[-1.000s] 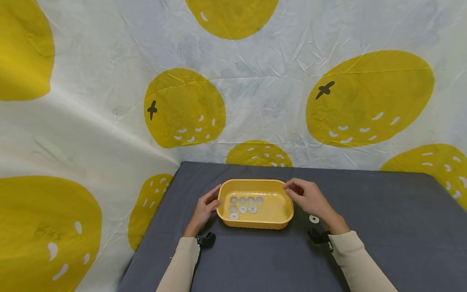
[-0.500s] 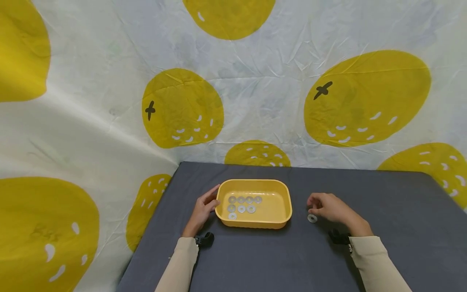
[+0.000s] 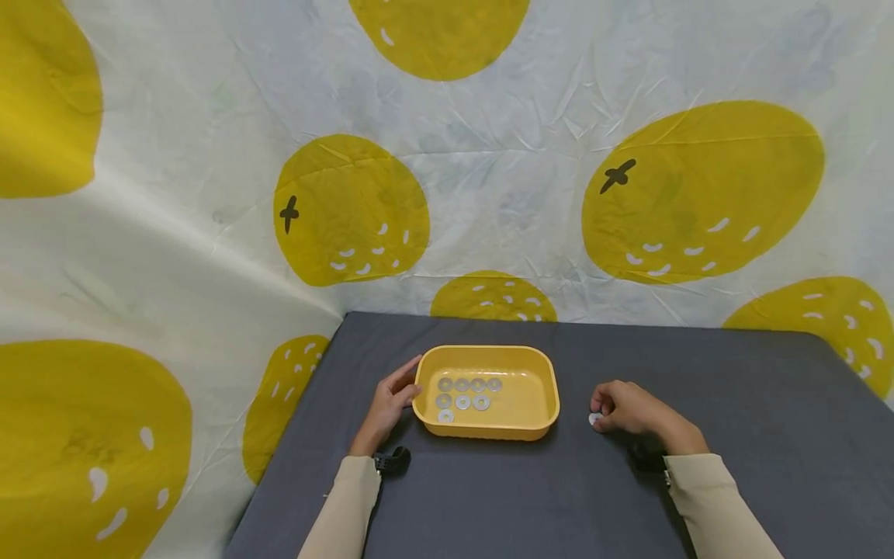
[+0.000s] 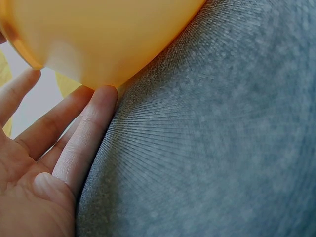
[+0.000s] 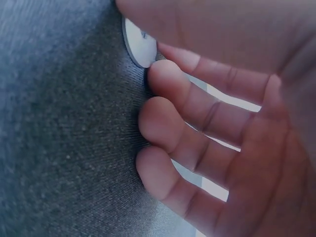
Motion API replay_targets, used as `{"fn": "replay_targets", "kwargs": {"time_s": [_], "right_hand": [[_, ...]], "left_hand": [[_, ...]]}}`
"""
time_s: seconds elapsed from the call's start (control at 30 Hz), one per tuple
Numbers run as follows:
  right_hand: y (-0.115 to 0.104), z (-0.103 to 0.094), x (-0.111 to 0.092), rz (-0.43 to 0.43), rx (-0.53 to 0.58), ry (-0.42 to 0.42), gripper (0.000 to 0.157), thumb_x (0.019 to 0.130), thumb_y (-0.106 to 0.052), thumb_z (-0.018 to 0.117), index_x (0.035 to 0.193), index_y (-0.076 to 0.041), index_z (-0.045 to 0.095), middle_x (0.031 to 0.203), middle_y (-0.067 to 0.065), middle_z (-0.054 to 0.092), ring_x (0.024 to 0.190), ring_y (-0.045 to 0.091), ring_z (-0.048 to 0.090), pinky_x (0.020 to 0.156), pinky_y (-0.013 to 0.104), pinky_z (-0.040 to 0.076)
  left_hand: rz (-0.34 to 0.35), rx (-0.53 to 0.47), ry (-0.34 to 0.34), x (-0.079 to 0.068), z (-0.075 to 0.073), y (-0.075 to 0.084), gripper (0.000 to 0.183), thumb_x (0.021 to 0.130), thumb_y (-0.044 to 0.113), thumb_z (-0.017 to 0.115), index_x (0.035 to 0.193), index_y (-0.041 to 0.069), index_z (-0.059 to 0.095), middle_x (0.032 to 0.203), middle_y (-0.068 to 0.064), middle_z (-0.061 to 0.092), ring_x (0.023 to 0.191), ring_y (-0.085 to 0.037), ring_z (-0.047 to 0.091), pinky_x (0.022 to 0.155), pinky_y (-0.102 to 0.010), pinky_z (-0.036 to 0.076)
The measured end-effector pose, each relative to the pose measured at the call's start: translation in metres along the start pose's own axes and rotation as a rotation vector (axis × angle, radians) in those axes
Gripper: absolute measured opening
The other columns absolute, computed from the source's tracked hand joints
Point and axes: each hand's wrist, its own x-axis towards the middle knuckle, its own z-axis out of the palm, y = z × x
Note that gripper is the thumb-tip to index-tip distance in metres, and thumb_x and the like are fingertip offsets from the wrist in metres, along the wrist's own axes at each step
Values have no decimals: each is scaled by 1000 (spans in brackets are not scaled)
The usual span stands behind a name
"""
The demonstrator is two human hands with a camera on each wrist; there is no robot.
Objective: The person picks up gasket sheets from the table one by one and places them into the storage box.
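Observation:
A yellow rectangular tray [image 3: 520, 428] holds several flat metal washers [image 3: 481, 402] laid in rows toward its left side. My left hand [image 3: 386, 406] holds the tray's left end, thumb over the rim. In the left wrist view its fingers [image 4: 81, 140] lie against the outer wall. Right of the tray, my right hand [image 3: 632, 410] is down at the cloth, with thumb and forefinger pinching a single washer [image 3: 594, 418]. The right wrist view shows that washer [image 5: 139, 45] partly covered by the thumb, while the other fingertips [image 5: 159, 123] rest curled at the cloth.
Dark grey cloth [image 3: 489, 497] covers the table. Behind and to the left hangs a white sheet [image 3: 503, 194] with large yellow fruit prints, meeting the table at its back and left edges. Black straps [image 3: 393, 461] sit at the wrists.
My right hand has moved from above the tray's right rim, rightward and down to the loose washer, and its fingers have closed on it. The left hand and tray stay put.

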Motion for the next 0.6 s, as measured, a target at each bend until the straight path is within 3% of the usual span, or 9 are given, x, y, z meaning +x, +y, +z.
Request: {"fn": "replay_targets", "kwargs": {"time_s": [0.13, 0.47, 0.6], "right_hand": [[-3, -1, 1, 15, 0, -7, 24, 80, -13, 86, 88, -8, 64, 78, 0, 56, 70, 14, 50, 65, 29, 42], [-5, 1, -2, 2, -13, 9, 31, 79, -13, 86, 87, -9, 56, 74, -1, 52, 66, 13, 46, 62, 29, 37], [-5, 1, -4, 10, 42, -27, 28, 84, -11, 82, 88, -8, 55, 69, -1, 53, 60, 14, 50, 57, 28, 40]], "left_hand": [[12, -11, 7, -1, -1, 0, 56, 100, 16, 63, 153, 30, 49, 143, -14, 62, 126, -34, 62, 90, -31, 58], [27, -7, 10, -2, 1, -1, 56, 100, 15, 63, 153, 30, 50, 142, -13, 63, 124, -33, 64, 91, -34, 59], [31, -12, 8, -2, 1, -2, 56, 100, 15, 63, 152, 30, 50, 142, -13, 63, 125, -34, 63, 90, -34, 59]]}}
